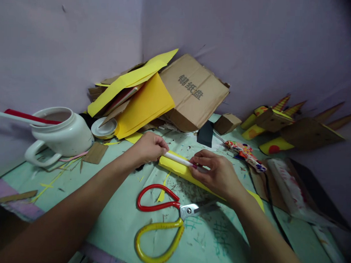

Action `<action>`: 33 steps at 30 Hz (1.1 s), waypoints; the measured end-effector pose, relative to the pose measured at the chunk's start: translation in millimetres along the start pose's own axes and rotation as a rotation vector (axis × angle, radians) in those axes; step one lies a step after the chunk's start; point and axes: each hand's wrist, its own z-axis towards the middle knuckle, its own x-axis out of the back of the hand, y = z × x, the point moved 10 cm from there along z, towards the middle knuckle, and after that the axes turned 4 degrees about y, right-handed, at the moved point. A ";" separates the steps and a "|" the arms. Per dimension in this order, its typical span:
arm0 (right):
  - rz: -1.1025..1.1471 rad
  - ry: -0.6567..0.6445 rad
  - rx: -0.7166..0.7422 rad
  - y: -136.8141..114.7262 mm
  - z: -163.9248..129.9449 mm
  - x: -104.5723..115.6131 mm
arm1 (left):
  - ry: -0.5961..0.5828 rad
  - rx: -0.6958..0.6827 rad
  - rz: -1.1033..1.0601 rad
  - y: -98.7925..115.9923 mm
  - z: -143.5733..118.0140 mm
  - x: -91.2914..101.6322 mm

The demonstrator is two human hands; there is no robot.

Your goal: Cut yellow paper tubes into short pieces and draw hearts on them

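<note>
A white pen (178, 159) spans the gap between my two hands, above a long strip of yellow paper (183, 171) on the table. My left hand (152, 147) pinches the pen's left end. The fingers of my right hand (216, 172) are closed around its other end, where a purple part shows. My right forearm crosses over the yellow strip and hides some of it. Just in front of my hands lie scissors (187, 211) with one red and one yellow handle, their blades spread and pointing right.
Left stands a white mug (64, 133) with red and white sticks. Behind are yellow sheets (147, 107), a cardboard box (194, 93) and a round lid (104, 127). A patterned glue gun (245, 153), its cord, and cardboard figures with spikes (275, 121) are at right.
</note>
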 end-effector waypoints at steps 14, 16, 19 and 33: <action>-0.056 0.139 -0.048 57.5 -3.0 49.4 | -0.025 0.021 0.021 3.1 -2.4 -1.5; -0.158 0.103 -0.114 79.7 -2.9 46.0 | -0.006 -0.005 0.069 3.3 -0.6 0.6; -0.238 0.059 -0.150 91.8 -5.1 36.4 | 0.010 -0.061 0.151 9.1 -1.0 5.3; -0.092 -0.280 -0.171 20.1 -27.0 -5.4 | -0.369 -0.343 1.129 0.7 -128.9 -99.5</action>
